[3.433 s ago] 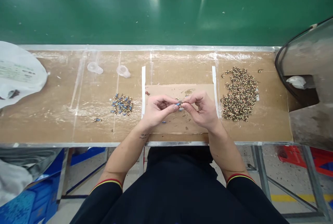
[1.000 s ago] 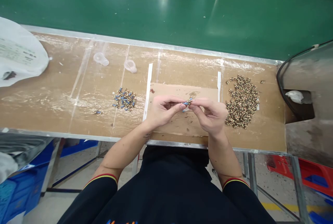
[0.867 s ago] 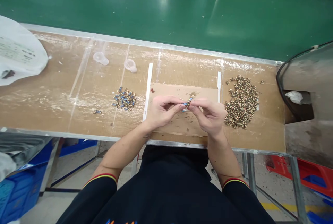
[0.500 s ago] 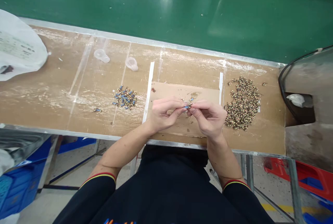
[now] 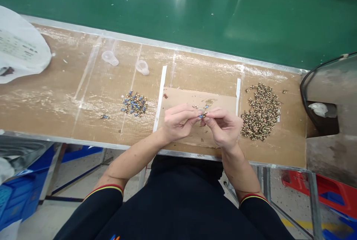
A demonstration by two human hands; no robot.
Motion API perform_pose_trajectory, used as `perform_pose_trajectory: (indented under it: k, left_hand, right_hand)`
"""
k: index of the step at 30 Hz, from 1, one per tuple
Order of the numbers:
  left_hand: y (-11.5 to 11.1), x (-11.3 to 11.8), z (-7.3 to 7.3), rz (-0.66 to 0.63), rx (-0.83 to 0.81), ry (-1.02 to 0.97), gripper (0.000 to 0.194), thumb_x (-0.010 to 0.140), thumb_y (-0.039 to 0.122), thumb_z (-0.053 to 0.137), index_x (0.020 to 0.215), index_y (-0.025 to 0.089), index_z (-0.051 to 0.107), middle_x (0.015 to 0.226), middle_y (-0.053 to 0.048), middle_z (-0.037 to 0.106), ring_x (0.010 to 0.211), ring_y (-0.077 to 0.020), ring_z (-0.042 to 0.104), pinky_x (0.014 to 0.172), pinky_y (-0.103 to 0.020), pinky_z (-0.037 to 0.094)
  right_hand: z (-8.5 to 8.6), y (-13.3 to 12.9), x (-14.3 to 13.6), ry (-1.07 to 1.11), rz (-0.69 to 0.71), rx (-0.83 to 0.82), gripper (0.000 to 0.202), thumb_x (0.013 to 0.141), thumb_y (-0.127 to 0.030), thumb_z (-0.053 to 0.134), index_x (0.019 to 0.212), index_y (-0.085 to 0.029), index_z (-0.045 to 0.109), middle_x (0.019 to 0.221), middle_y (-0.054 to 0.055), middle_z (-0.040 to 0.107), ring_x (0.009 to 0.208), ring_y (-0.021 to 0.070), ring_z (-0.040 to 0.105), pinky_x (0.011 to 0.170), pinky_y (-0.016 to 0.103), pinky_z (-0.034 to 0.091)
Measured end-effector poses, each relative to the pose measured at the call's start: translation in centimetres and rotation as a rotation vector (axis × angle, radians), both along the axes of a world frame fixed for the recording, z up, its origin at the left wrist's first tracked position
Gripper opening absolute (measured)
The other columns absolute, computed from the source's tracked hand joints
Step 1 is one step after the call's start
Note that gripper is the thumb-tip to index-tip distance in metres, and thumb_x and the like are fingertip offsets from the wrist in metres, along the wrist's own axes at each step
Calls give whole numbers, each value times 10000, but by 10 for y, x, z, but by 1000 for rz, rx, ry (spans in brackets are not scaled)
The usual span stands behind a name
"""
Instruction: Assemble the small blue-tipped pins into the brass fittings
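Note:
My left hand (image 5: 180, 122) and my right hand (image 5: 225, 125) meet over a cardboard sheet (image 5: 181, 99), both in a pinch. Between their fingertips is a small blue-and-brass metal part (image 5: 202, 115), too small to name more exactly. The left fingers grip its blue end; the right thumb and finger close on its other side. Just beyond the fingertips another blue-tipped part (image 5: 206, 106) and a few brass bits lie on the sheet. A pile of small brass parts (image 5: 260, 113) sits to the right of my right hand. Left of the sheet is a smaller pile of blue-and-brass parts (image 5: 135, 105).
Two clear plastic cups (image 5: 142, 67) lie toward the back left, near a white plastic bag (image 5: 22, 46). A stray blue part (image 5: 104, 116) rests left of the smaller pile. White tape strips (image 5: 160, 99) flank the sheet. A metal housing with a black cable (image 5: 302, 87) borders the right side.
Both hands stay nearly in place, with the pinched part shifting only slightly between the fingertips. The view has moved a little. The piles look the same.

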State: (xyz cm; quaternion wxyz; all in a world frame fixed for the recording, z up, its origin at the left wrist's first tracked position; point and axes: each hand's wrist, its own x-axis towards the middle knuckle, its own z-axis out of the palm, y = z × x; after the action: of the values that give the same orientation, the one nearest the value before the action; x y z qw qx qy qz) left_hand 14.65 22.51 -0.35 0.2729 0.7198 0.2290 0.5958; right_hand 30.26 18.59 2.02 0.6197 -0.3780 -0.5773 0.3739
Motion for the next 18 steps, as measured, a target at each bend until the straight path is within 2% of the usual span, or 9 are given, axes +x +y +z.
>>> perform_pose_trajectory:
  k: [12,15,18]
  left_hand:
    - [-1,3,2,-19,-46,-54,88,923,115,714,967,189,735,823,-19,806,739,-124,777,691,-222,632]
    - [0,3,1,-56,-112,-70,60,935,151,714,956,196,748,817,-20,809,728,-123,774,683,-223,629]
    - [2,1,1,-90,-257,-76,53,931,234,743,906,193,765,789,-28,804,689,-121,756,636,-219,608]
  right_hand:
    - [-5,-1,-6,19,-49,-13,86,926,-164,737,939,-247,757,776,-8,746,618,116,718,547,236,608]
    - [-6,-1,-4,10,-51,-12,77,937,-187,732,960,-256,757,770,-16,741,613,106,710,537,222,600]
    - [-8,1,1,-78,-78,-6,74,967,-243,707,1015,-261,759,792,-13,746,622,108,707,545,231,607]
